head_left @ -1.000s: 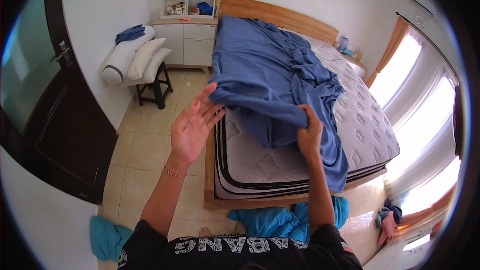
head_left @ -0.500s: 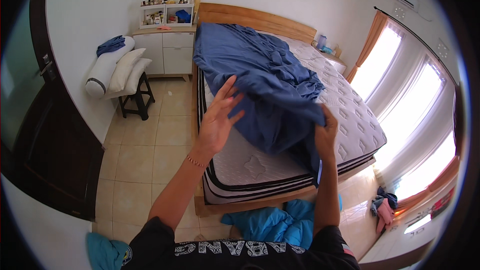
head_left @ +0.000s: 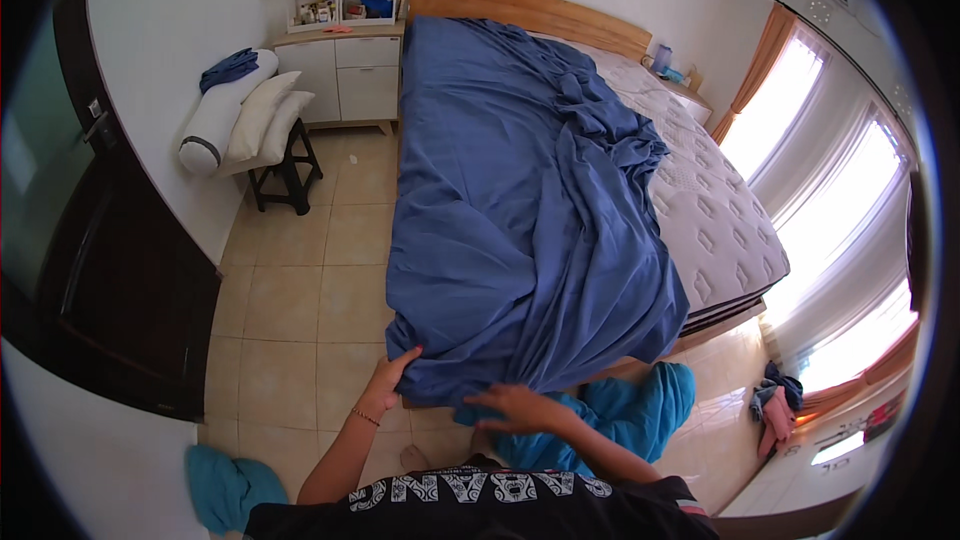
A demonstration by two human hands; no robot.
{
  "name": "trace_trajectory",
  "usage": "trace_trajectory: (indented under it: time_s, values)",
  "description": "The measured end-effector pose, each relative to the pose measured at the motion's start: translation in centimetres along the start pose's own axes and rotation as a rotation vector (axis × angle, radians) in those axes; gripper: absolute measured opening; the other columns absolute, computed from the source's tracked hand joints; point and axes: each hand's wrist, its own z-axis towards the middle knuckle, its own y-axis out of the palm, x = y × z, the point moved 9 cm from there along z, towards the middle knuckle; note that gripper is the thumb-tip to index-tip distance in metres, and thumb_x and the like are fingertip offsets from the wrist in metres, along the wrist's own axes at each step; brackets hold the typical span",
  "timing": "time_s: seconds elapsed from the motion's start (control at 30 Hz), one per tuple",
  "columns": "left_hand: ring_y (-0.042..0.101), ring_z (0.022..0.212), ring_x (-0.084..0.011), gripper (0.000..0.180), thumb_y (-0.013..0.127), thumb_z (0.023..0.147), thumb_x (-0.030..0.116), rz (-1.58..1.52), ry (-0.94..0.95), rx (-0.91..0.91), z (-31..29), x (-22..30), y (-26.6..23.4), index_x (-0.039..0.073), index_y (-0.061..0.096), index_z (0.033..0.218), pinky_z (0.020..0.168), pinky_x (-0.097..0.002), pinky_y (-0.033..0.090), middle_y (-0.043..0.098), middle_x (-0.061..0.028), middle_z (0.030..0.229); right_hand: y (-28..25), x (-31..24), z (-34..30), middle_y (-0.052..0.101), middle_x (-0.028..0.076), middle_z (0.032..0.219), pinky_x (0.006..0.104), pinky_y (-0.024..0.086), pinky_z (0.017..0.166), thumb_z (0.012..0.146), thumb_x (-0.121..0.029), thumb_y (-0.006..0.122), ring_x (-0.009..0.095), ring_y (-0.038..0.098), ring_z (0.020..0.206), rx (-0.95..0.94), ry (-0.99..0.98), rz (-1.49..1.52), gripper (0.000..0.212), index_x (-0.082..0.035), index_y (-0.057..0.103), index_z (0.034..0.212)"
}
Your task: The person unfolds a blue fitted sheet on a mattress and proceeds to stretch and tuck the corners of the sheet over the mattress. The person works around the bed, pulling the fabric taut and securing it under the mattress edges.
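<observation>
Left hand [head_left: 385,380]: fingers curled onto the near-left corner of the large dark blue cotton bed sheet [head_left: 520,200], pinching the hem where it hangs off the near end of the bed. Grip looks closed on fabric, though the thumb is hidden.

Right hand [head_left: 515,405]: fingers spread fairly wide, palm down, flat on the sheet's near edge just right of the left hand. Pressing or gathering, not a clear pinch; cannot tell if any fabric is caught under the fingers.

Sheet location: covers the left half of the white quilted mattress [head_left: 710,210], running from the wooden headboard [head_left: 530,5] at the far end to over the near end. Its right edge is bunched in a long ridge of folds down the middle; the mattress's right half is bare.

Handling, my read: light, soft, fully limp, no stiffness, not fragile. Slides easily on the quilted top, drags in folds. Best hold is at corners and hem, hands well apart, or it sags and bunches.

Around: teal cloth heap [head_left: 625,410] on the tiled floor just beside the right hand, another teal bundle [head_left: 225,485] near left. Black stool with white pillows and bolster [head_left: 245,125] at far left, by the white drawer cabinet [head_left: 345,75].
</observation>
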Motion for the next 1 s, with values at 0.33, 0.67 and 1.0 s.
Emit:
trace_trajectory:
  time_s: [0.33, 0.67, 1.0]
  values:
    - [0.054, 0.118, -0.0252, 0.049, 0.06, 0.084, 0.018, -0.569, 0.001, -0.251, 1.8, -1.6, -1.9, -0.002, 0.048, 0.127, 0.103, -0.0409, 0.043, 0.056, -0.0115, 0.129, -8.1, 7.7, 1.1, 0.054, 0.008, 0.096, 0.0373, 0.045, 0.083, 0.083, -0.013, 0.063, 0.027, 0.051, 0.1, 0.677, 0.201, -0.192, 0.016, -0.009, 0.059, 0.098]
    - [0.039, 0.128, -0.0365, 0.064, 0.065, 0.088, 0.027, 0.485, 0.465, 0.632, 2.1, -1.3, -5.1, 0.002, 0.035, 0.139, 0.106, -0.0423, 0.034, 0.041, -0.02, 0.137, -0.5, 5.0, -0.3, 0.054, 0.005, 0.097, 0.0401, 0.043, 0.084, 0.082, -0.011, 0.061, 0.026, 0.05, 0.098, 0.632, 0.226, -0.049, 0.013, -0.01, 0.058, 0.095]
    - [0.055, 0.076, -0.0153, 0.02, 0.066, 0.091, 0.02, 0.934, 0.916, 0.21, 3.7, 8.4, 5.0, 0.002, 0.055, 0.09, 0.068, -0.03, 0.048, 0.056, -0.0066, 0.085, -1.6, 1.5, 0.4, 0.054, 0.008, 0.116, 0.0404, 0.041, 0.093, 0.086, -0.013, 0.062, 0.028, 0.049, 0.114, 0.82, 0.133, 0.134, 0.013, -0.01, 0.059, 0.098]
